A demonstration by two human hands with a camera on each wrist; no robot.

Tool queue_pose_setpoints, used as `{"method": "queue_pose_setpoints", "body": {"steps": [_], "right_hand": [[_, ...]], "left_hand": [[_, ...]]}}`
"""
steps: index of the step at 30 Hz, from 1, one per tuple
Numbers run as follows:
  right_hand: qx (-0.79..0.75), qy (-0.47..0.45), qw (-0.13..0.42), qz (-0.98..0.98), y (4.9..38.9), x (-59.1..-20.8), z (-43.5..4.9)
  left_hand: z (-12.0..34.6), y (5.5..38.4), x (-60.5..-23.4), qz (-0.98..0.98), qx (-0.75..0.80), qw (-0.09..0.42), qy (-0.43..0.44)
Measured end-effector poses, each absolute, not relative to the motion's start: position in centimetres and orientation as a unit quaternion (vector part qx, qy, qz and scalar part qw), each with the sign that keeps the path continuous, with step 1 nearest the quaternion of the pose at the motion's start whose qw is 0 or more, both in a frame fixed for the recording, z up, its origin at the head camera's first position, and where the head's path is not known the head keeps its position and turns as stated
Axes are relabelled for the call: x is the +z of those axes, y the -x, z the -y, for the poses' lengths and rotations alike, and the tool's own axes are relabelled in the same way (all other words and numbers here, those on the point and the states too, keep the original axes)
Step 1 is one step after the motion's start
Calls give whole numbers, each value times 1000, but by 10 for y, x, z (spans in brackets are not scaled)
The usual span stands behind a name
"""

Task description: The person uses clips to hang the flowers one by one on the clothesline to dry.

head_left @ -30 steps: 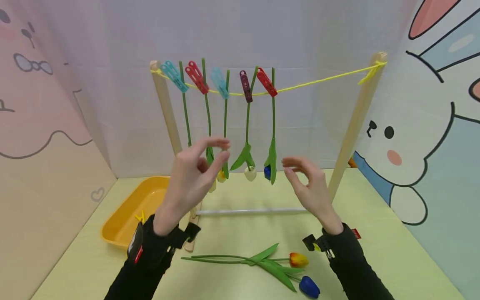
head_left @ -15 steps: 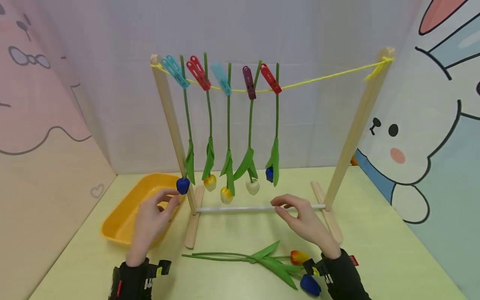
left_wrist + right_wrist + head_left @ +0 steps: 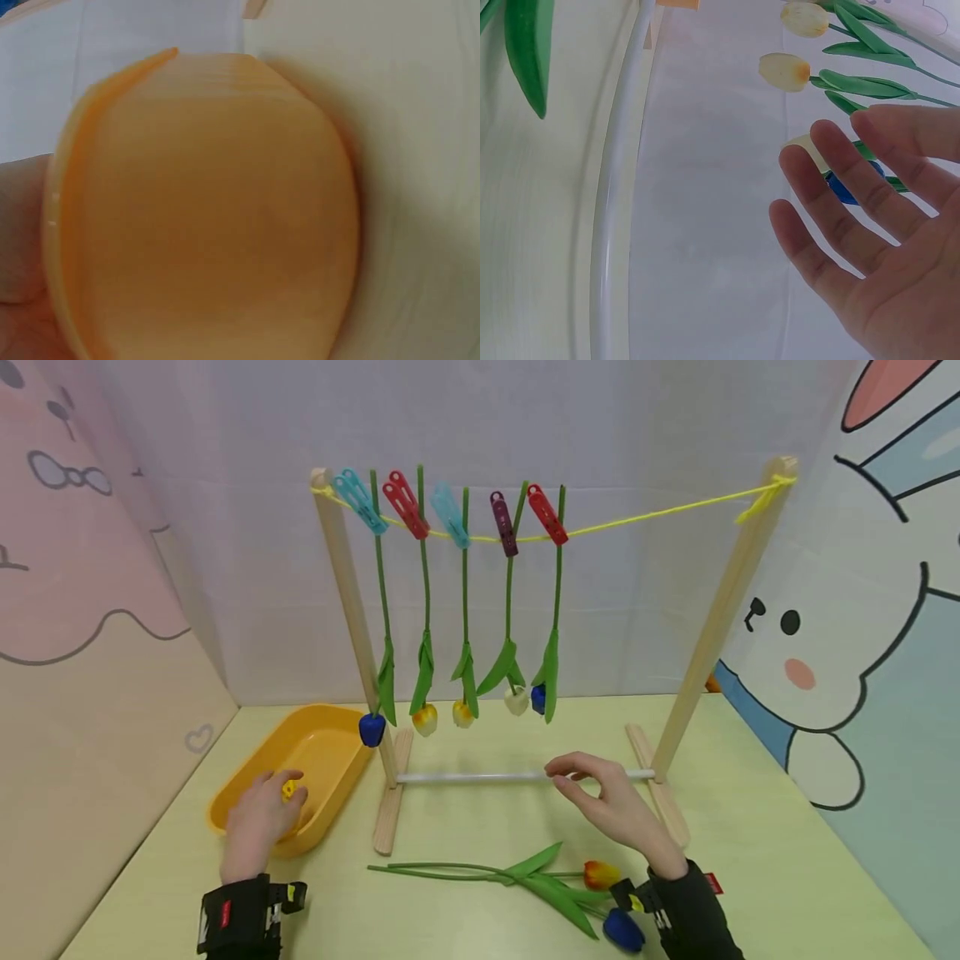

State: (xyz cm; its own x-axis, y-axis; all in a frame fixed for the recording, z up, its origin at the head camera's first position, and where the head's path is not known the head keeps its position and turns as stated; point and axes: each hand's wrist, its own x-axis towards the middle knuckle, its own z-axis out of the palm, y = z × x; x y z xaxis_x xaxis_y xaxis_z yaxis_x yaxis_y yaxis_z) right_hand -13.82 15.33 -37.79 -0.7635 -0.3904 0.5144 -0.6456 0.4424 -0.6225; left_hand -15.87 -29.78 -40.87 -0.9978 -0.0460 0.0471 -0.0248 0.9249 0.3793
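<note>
My left hand reaches into the yellow plastic basin, its thumb and index finger apart on either side of a yellow clothespin. In the left wrist view the basin wall hides the fingers, leaving only part of the left hand visible. My right hand hovers in front of the white crossbar with relaxed fingers and nothing in them. The right wrist view shows that hand's palm with fingers spread. Several tulips hang upside down from a yellow line, including a blue tulip, each clipped by a clothespin.
Two more tulips lie on the table, an orange-yellow tulip and a blue tulip, stems pointing left. Wooden posts stand at the left and right, with feet on the table. A white curtain hangs behind.
My left hand has dropped from in front of the hanging tulips, moving left and down into the basin. My right hand has lowered slightly, then stayed nearly still.
</note>
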Motion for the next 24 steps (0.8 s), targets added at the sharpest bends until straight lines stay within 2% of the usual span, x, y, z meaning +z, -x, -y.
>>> {"method": "queue_pose_setpoints", "body": {"steps": [6, 12, 15, 24], "right_hand": [[432, -303, 127, 840, 137, -377, -154], [430, -297, 113, 845, 136, -378, -155], [429, -299, 111, 845, 137, -378, -155], [424, -308, 111, 844, 137, -380, -153]], "left_hand": [[296, 163, -418, 985, -161, -41, -47], [293, 165, -418, 988, -134, -63, -53], [293, 166, -420, 987, -141, -52, -62], [293, 163, -424, 976, -200, 25, -80]]}}
